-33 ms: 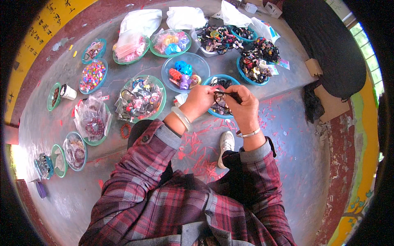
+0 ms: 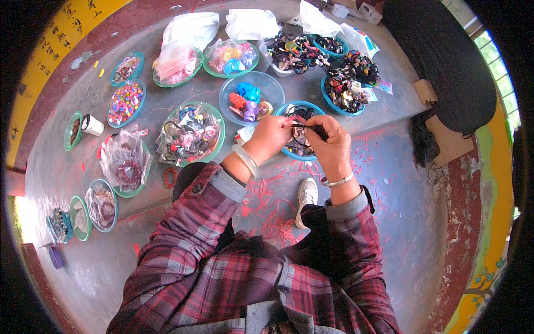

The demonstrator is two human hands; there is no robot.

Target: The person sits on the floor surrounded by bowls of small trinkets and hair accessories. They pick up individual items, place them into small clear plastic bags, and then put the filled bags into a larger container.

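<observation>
A wide grey concrete floor [image 2: 389, 183] carries a spread of green-rimmed bowls, fanned out within arm's reach, likely so each sort stays separate. Far left, a bowl of coloured beads [image 2: 125, 102]; nearer the middle, a large bowl of bagged trinkets [image 2: 191, 133] and a clear bowl of bright plastic pieces [image 2: 250, 97]. The blue-rimmed bowl [image 2: 290, 152] sits right under the hands (probably to catch drops). The left hand [image 2: 271, 136] and right hand [image 2: 329, 142] meet above it, fingers of both pinched on a small dark hair tie [image 2: 303, 131], held up close between them
</observation>
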